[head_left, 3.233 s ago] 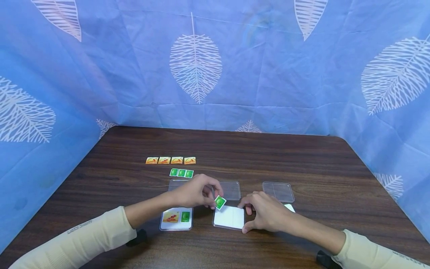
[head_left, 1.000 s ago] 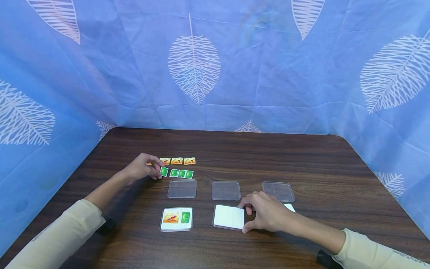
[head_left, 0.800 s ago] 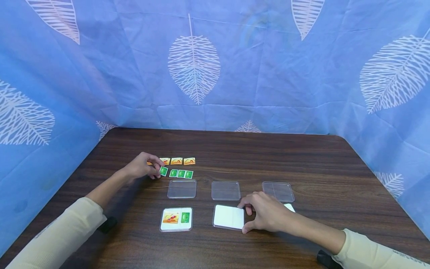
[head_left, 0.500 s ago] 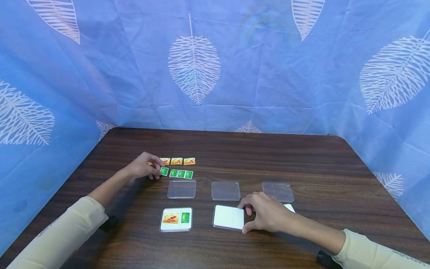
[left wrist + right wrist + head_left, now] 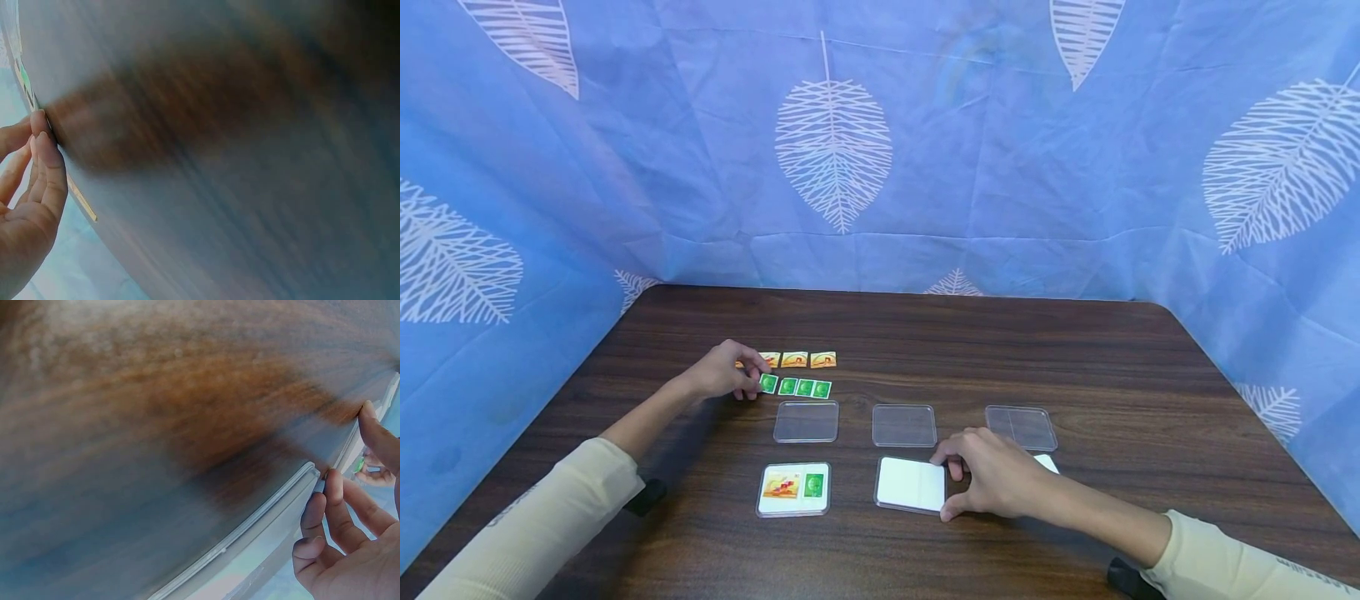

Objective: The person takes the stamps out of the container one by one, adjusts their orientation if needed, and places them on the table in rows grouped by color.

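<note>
In the head view my left hand (image 5: 722, 371) is at the left end of a row of green stamps (image 5: 805, 388), its fingertips pinching a green stamp (image 5: 768, 383) low over the table. It partly covers a row of orange-yellow stamps (image 5: 794, 359) behind. My right hand (image 5: 992, 473) grips the right side of a clear shallow case (image 5: 912, 507) holding a white card (image 5: 912, 483), thumb at the near corner and a finger at the far one. In the right wrist view the thumb and fingers (image 5: 334, 494) show at the case edge.
To the left, another case (image 5: 793, 512) holds a white card with one orange and one green stamp. Three clear lids (image 5: 807, 422) lie in a row behind the cases. A further white card (image 5: 1047, 462) is mostly hidden behind my right hand.
My left hand has carried the green stamp from above the middle case back left to the green row, then edged it slightly right. My right hand has stayed at the case.
</note>
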The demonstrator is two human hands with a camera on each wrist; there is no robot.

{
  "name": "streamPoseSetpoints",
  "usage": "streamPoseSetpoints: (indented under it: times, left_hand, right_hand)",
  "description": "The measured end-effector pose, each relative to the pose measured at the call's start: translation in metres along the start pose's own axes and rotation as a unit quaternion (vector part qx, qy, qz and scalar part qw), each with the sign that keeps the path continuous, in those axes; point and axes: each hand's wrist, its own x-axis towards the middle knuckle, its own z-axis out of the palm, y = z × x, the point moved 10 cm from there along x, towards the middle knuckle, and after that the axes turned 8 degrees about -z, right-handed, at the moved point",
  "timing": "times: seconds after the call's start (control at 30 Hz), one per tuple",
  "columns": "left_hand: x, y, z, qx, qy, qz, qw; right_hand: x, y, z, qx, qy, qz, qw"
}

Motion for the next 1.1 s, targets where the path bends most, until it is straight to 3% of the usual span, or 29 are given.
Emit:
streamPoseSetpoints:
  times: [0.33, 0.53, 0.73, 1.1]
  left_hand:
    - [-0.003, 0.0, 0.0, -0.002, 0.001, 0.012, 0.9999]
    - [-0.007, 0.001, -0.004, 0.014, 0.02, 0.017, 0.9996]
    - [-0.024, 0.019, -0.014, 0.046, 0.074, 0.036, 0.9955]
    - [-0.055, 0.043, 0.003, 0.041, 0.061, 0.096, 0.9926]
  right_hand:
    - [0.002, -0.001, 0.0, -0.007, -0.003, 0.004, 1.0]
    - [0.003, -0.001, 0.001, -0.008, -0.001, 0.005, 1.0]
    - [0.005, 0.0, 0.001, -0.006, -0.003, 0.015, 1.0]
    - [0.001, -0.007, -0.003, -0.052, -0.014, 0.013, 0.998]
